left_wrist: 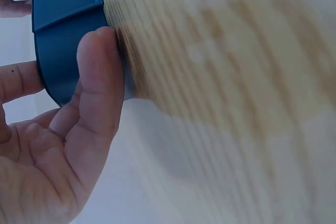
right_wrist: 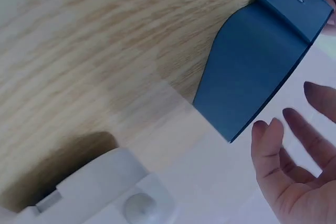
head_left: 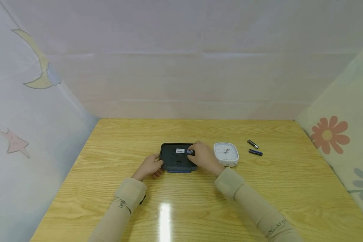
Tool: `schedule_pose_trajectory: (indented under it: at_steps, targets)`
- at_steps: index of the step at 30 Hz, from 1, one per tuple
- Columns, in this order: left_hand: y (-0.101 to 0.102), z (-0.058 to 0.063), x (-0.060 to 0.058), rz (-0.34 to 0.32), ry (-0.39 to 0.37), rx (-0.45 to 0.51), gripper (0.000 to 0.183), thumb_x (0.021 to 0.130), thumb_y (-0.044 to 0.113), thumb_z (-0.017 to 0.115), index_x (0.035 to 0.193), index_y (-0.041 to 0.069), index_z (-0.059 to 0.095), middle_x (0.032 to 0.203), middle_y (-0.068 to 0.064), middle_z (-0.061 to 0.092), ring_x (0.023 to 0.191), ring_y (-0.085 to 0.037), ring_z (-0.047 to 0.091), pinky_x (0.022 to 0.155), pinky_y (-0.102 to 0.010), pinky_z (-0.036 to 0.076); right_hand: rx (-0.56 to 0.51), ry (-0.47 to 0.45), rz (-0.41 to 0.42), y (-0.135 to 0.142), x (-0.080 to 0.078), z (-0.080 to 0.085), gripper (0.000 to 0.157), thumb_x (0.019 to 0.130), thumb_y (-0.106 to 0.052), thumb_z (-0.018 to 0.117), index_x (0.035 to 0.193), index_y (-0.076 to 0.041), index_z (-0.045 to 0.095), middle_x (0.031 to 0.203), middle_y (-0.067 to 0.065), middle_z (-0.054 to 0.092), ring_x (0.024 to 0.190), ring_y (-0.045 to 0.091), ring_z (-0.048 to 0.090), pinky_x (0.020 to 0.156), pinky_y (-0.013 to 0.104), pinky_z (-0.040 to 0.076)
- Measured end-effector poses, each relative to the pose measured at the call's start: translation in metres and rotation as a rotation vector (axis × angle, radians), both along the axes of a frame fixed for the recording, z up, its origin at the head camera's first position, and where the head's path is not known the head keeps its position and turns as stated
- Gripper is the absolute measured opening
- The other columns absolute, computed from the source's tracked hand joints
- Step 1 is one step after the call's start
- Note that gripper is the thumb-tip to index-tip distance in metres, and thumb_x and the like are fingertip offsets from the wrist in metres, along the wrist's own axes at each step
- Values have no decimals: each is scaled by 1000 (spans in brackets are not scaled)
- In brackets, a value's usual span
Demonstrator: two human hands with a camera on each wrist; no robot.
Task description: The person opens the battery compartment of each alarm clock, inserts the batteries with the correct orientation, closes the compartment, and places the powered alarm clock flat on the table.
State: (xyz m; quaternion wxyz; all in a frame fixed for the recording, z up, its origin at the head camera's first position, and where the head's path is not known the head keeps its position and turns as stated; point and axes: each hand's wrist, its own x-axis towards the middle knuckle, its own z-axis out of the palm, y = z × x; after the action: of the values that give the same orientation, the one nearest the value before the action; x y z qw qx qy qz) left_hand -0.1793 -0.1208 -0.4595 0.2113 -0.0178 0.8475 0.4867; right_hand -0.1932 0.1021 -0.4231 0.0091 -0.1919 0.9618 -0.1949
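A flat dark blue device [head_left: 171, 158] lies on the table with its black back up. A white barcode label [head_left: 180, 151], a round blue sticker [head_left: 190, 151] and small holes show on that back. My left hand [head_left: 149, 167] grips its left end, thumb on the upper edge and fingers along the side; the left wrist view shows a finger against the blue casing [left_wrist: 65, 59]. Over the right end is my right hand [head_left: 203, 157], thumb and fingertips apart on either side of the sticker. In the right wrist view, that hand's fingers [right_wrist: 294, 156] are bent loosely with nothing visible between them.
Just right of the right hand, a white alarm clock [head_left: 226, 153] lies face up. Farther right are two small cylindrical batteries, one black and silver [head_left: 253, 144], one dark blue [head_left: 255, 152]. Printed cloth walls [head_left: 181, 84] border the wooden table [head_left: 127, 134] at the back and sides.
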Motion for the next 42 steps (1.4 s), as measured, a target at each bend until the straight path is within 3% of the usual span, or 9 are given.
schedule_pose_trajectory:
  at_steps: [10,24,34,42]
  targets:
    - [1,5,1,-1,-36,33,50,93,12,40,140,0,30,66,-15,61,52,-21,57,44,-32,48,101,27,173,-13,0,1,29,80,-26,70,101,-5,70,101,8,65,94,23,60,81,35,49]
    - [3,4,-2,-30,-54,21,50,94,14,40,141,-1,28,68,-14,62,55,-21,59,47,-33,50,308,34,260,-21,-4,-1,36,82,-35,66,107,-8,69,106,4,65,97,21,60,78,34,51]
    - [4,6,-1,-32,-49,23,49,95,13,41,140,0,29,68,-14,62,55,-21,59,47,-33,50,470,127,337,-24,-3,-1,29,87,-38,59,98,-14,71,87,0,65,81,17,60,71,31,51]
    - [4,4,-1,-37,-59,30,46,95,13,40,139,0,33,70,-16,62,56,-22,59,47,-33,50,571,260,474,-24,-3,-6,34,92,-33,53,108,-7,67,103,5,64,96,18,60,86,30,47]
